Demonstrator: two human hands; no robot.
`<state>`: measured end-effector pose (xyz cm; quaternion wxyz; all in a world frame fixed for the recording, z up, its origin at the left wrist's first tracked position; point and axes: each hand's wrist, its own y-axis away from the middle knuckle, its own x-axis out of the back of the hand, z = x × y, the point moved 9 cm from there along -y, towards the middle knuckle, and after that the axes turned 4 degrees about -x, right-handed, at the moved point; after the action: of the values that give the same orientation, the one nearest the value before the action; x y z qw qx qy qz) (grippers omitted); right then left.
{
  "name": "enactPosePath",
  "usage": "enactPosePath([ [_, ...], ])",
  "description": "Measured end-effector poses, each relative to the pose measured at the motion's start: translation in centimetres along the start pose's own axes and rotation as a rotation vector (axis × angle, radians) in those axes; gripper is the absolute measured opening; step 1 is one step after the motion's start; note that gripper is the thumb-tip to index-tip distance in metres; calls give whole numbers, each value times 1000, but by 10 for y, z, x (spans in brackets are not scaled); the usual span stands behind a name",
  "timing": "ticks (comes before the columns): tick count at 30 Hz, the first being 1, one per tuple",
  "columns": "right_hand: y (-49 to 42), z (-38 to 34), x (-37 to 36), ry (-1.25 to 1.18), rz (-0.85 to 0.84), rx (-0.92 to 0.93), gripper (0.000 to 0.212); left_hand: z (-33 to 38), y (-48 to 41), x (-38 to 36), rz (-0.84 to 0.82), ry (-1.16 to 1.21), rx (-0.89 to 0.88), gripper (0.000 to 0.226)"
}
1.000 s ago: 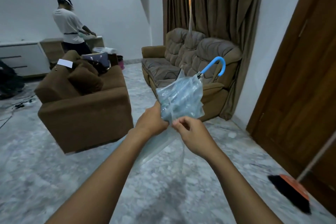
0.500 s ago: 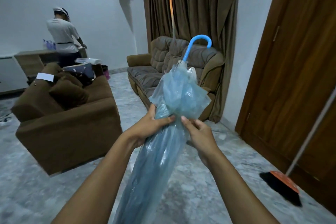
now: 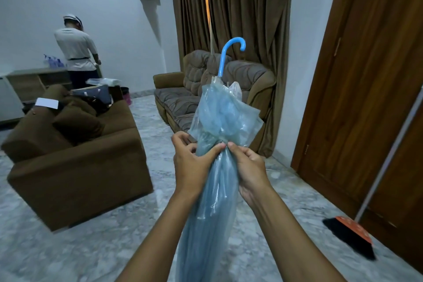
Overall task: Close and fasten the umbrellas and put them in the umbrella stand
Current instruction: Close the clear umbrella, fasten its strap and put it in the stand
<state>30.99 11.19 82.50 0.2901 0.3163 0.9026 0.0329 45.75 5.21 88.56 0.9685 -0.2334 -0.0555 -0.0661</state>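
Observation:
A translucent light-blue umbrella [image 3: 210, 201] stands nearly upright in front of me, folded, its blue hooked handle [image 3: 231, 52] pointing up. Its loose canopy bunches out above my grip. My left hand [image 3: 194, 162] wraps the gathered canopy from the left, thumb across the front. My right hand [image 3: 249, 167] pinches the same waist from the right, fingertips meeting the left thumb at the narrow band there. The umbrella's tip is out of frame below. No umbrella stand is in view.
A brown armchair [image 3: 75, 167] with bags on it stands to the left, and a padded sofa [image 3: 229, 94] sits behind the umbrella by brown curtains. A wooden door [image 3: 370, 98] fills the right side. A broom [image 3: 352, 233] leans there. A person [image 3: 76, 52] stands at the back left.
The umbrella has swung from tilted away to nearly upright, its handle rising. Both hands have tightened around the canopy's waist, and the view has lifted slightly.

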Motion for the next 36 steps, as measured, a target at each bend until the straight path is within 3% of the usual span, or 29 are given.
enactPosePath([
  [3, 0, -2, 2, 36, 34, 25, 21, 6, -3, -6, -59, -220, -74, 46],
  [6, -1, -14, 6, 125, 72, 104, 19, -3, -7, -14, -223, -335, -17, 32],
  [10, 0, -28, -2, 266, 32, 176, 17, -17, 1, -28, -477, -147, 133, 46],
  [14, -2, -26, -9, 279, -37, 128, 15, -16, 7, -32, -579, -119, 174, 66],
  [16, -1, -25, -12, 297, -88, 111, 16, -19, 7, -32, -592, -162, 166, 71],
  [22, -1, -26, -28, 405, -254, 52, 16, -24, 3, -24, -451, -108, 139, 48],
  [27, -13, -55, -14, 715, -129, 231, 26, -27, -3, -10, -322, 50, 198, 49],
  [33, -14, -53, -20, 575, -144, 216, 20, -7, -3, -13, -394, 281, 193, 49],
  [36, -11, -48, -25, 491, -234, 158, 18, -3, -2, -13, -433, 373, 218, 44],
])
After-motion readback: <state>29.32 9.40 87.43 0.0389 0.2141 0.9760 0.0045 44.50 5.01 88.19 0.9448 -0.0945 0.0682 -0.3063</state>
